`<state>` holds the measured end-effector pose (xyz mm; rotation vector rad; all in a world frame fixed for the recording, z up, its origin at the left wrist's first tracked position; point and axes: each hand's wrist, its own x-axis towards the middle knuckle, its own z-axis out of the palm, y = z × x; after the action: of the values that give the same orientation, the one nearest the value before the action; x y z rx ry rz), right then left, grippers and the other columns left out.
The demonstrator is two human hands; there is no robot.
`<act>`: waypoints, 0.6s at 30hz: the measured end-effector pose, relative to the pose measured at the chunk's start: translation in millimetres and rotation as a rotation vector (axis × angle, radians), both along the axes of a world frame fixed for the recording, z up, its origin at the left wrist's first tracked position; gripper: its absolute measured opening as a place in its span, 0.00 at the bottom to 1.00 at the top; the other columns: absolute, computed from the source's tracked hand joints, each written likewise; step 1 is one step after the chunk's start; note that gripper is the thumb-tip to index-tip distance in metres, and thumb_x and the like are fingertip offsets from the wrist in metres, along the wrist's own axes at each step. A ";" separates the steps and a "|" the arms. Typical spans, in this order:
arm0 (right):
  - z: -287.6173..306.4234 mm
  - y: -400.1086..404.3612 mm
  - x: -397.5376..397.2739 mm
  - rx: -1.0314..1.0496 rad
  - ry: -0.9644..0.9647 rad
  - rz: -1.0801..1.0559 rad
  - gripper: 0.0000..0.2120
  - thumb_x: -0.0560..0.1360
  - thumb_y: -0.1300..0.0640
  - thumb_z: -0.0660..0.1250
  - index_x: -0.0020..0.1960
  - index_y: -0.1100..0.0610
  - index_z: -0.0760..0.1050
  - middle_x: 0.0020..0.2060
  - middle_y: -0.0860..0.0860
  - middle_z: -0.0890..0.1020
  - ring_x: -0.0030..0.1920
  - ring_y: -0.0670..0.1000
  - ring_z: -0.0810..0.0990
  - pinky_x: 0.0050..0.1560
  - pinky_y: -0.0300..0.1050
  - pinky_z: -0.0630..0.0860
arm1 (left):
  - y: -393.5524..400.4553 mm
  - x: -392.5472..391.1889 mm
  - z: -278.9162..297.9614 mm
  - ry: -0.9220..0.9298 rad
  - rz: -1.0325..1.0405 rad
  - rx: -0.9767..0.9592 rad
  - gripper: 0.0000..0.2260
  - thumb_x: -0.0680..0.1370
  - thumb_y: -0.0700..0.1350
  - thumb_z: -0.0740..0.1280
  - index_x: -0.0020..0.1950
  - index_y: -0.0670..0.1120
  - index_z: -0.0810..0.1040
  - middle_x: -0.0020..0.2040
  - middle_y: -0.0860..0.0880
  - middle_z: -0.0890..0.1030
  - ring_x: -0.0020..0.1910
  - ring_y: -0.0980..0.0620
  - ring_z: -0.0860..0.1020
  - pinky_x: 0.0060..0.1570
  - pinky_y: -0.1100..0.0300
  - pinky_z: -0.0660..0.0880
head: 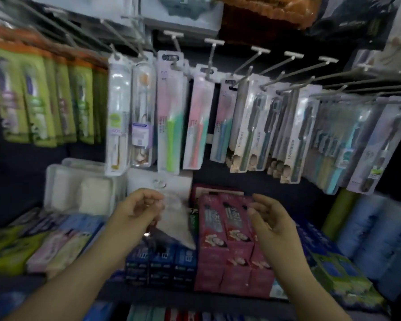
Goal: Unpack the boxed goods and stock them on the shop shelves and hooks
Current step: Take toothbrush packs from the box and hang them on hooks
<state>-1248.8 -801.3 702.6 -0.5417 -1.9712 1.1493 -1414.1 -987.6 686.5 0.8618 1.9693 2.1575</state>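
Pinching a blurry clear packet (171, 205), left hand (137, 205) sits just above the shelf (195, 297); right hand (271, 216) hangs beside it, fingers loosely curled, holding nothing. Pink boxes (227, 251) and blue boxes (162, 262) stacked below. Toothbrush packs (169, 112) on hooks (248, 63) above.
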 end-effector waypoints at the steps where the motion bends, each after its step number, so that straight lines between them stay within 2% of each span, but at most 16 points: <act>1: -5.8 -15.1 -4.1 -0.001 -0.015 0.046 0.10 0.78 0.53 0.64 0.59 0.45 0.71 0.49 0.41 0.78 0.48 0.38 0.78 0.43 0.32 0.73 | -16.4 0.4 -8.3 -0.005 0.026 0.008 0.08 0.77 0.35 0.66 0.43 0.48 0.79 0.35 0.51 0.81 0.33 0.57 0.79 0.35 0.66 0.76; 5: -37.7 -77.0 -26.1 -0.027 -0.080 0.247 0.09 0.77 0.53 0.64 0.55 0.42 0.71 0.48 0.41 0.79 0.47 0.37 0.79 0.44 0.30 0.74 | -92.9 10.2 -47.2 -0.016 0.146 0.010 0.10 0.77 0.31 0.64 0.43 0.46 0.77 0.39 0.48 0.80 0.33 0.60 0.78 0.35 0.70 0.75; 8: -71.0 -126.5 -39.5 -0.054 -0.144 0.404 0.08 0.77 0.52 0.64 0.53 0.41 0.72 0.48 0.41 0.80 0.49 0.38 0.79 0.49 0.36 0.74 | -159.2 22.0 -86.5 -0.083 0.281 -0.007 0.10 0.77 0.31 0.63 0.43 0.46 0.76 0.37 0.51 0.79 0.32 0.62 0.77 0.34 0.70 0.74; 11: -115.5 -177.0 -50.8 -0.106 -0.270 0.538 0.08 0.76 0.52 0.64 0.54 0.41 0.73 0.48 0.42 0.80 0.50 0.41 0.79 0.52 0.41 0.74 | -229.0 36.8 -141.5 -0.224 0.407 -0.082 0.11 0.78 0.33 0.63 0.44 0.49 0.77 0.36 0.53 0.81 0.31 0.59 0.77 0.36 0.64 0.75; 14: -168.7 -220.1 -58.8 -0.155 -0.381 0.645 0.08 0.76 0.52 0.64 0.54 0.43 0.73 0.48 0.46 0.80 0.51 0.47 0.80 0.53 0.44 0.75 | -287.3 62.3 -195.8 -0.435 0.496 -0.062 0.12 0.76 0.34 0.66 0.41 0.52 0.80 0.35 0.54 0.81 0.30 0.58 0.76 0.39 0.56 0.72; 16: -207.7 -246.2 -60.6 -0.191 -0.479 0.697 0.07 0.77 0.53 0.64 0.55 0.46 0.73 0.48 0.48 0.80 0.51 0.48 0.80 0.52 0.43 0.76 | -315.7 80.8 -227.1 -0.539 0.560 -0.080 0.11 0.76 0.32 0.65 0.42 0.49 0.78 0.33 0.53 0.81 0.29 0.61 0.76 0.38 0.61 0.74; 18: -250.5 -267.0 -58.4 -0.225 -0.598 0.705 0.08 0.78 0.58 0.64 0.56 0.50 0.73 0.46 0.50 0.80 0.49 0.49 0.80 0.52 0.44 0.77 | -336.6 98.9 -256.9 -0.625 0.627 -0.148 0.11 0.77 0.31 0.63 0.42 0.47 0.75 0.33 0.51 0.79 0.28 0.64 0.76 0.32 0.71 0.73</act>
<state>-1307.2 -1068.3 452.1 -0.3196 -2.6813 1.8104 -1315.2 -1324.1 429.6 -0.4836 2.1509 2.1124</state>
